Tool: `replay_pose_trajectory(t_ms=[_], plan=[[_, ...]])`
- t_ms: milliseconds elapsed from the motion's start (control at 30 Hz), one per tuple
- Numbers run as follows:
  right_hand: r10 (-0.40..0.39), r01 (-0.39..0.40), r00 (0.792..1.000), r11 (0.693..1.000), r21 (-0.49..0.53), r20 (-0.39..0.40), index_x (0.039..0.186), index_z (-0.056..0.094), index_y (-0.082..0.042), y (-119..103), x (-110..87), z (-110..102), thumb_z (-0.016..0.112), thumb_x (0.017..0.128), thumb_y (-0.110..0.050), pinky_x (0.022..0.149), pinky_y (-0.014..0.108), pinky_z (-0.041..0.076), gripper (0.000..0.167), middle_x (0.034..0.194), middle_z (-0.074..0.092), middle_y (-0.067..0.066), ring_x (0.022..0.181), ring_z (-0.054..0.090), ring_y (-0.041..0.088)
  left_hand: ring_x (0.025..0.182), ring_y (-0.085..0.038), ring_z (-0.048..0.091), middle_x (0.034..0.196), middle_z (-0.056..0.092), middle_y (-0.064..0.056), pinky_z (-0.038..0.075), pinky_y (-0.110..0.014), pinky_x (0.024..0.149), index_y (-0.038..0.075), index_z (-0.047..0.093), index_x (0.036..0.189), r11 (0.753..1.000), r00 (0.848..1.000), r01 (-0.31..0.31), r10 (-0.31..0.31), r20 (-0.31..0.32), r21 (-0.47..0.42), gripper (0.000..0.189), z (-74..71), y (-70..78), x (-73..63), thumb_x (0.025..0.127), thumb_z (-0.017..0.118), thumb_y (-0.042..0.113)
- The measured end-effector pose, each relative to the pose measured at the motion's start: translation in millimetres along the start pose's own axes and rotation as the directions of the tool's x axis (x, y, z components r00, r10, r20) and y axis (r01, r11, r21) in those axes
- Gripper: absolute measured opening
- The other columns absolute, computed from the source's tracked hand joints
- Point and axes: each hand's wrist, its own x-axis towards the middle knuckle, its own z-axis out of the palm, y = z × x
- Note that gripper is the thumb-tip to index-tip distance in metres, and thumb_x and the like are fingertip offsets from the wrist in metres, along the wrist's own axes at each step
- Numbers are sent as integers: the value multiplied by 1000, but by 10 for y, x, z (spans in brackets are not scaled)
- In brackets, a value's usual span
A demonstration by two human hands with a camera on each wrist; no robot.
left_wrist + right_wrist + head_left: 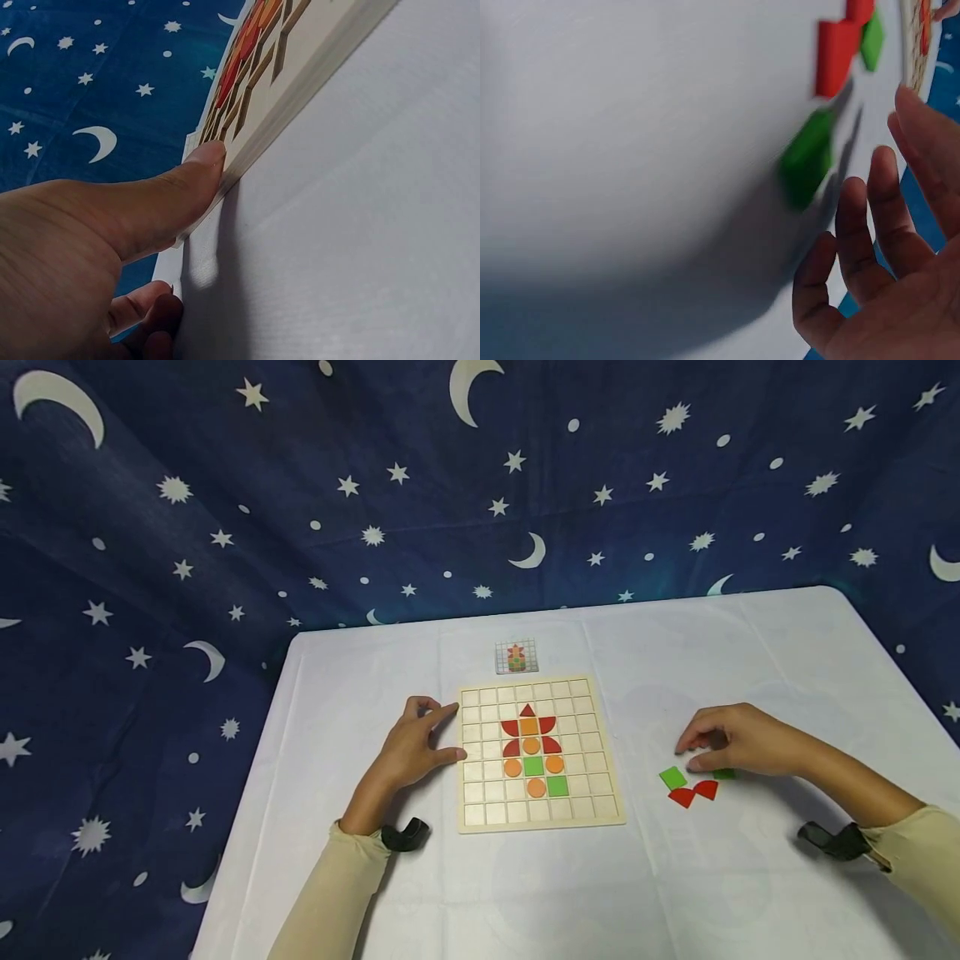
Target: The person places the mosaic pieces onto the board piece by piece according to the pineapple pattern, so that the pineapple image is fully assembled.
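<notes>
My left hand (408, 750) rests at the left side of a wooden grid board (592, 743), thumb and index finger spread apart along its rim. In the left wrist view the thumb (176, 191) touches the board's edge, and the other fingers bend below. On the board, red, orange and green pieces form a figure, with a red triangle (528, 711) on top. My right hand (738, 739) hovers over loose pieces, fingers slightly bent and holding nothing. Beneath it lie a green square (672, 778), two red quarter-circle pieces (682, 797) and another green square (808, 161), partly hidden in the head view.
A small picture card (528, 667) with a similar figure on a grid lies just behind the board. White cloth covers the table (547, 893). A dark blue curtain (420, 568) with moons and stars hangs behind and at the left. Black straps (405, 835) circle both wrists.
</notes>
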Motion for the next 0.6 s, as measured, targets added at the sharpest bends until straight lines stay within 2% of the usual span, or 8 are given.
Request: replay_pose_trajectory(t_ms=[233, 400, 600], plan=[[-85, 86, 996, 996, 33, -10, 100, 76, -30, 250, -149, -60, 91, 74, -28, 67, 22, 46, 30, 90, 65, -9, 81, 54, 11, 107, -29, 52, 140, 43, -15, 46, -45, 93, 18, 54, 150, 1000, 1000, 11, -11, 1, 0, 81, 2, 2, 4, 79, 89, 38], [-85, 85, 996, 996, 17, 15, 99, 75, -30, 359, -172, -112, 92, 72, -26, 67, 22, 47, 33, 87, 62, -11, 80, 53, 9, 107, -29, 52, 140, 43, -15, 46, -46, 93, 18, 54, 150, 1000, 1000, 9, -9, 1, -1, 81, 1, 4, 0, 79, 89, 38], [-136, 138, 988, 990, 20, -71, 94, 75, -30, 408, -118, -78, 92, 72, -15, 64, 21, 47, 31, 79, 59, -14, 74, 54, 6, 108, -30, 52, 141, 43, -15, 46, -46, 94, 17, 54, 150, 1000, 1000, 13, -12, 3, -8, 81, -4, 4, -1, 79, 89, 37]])
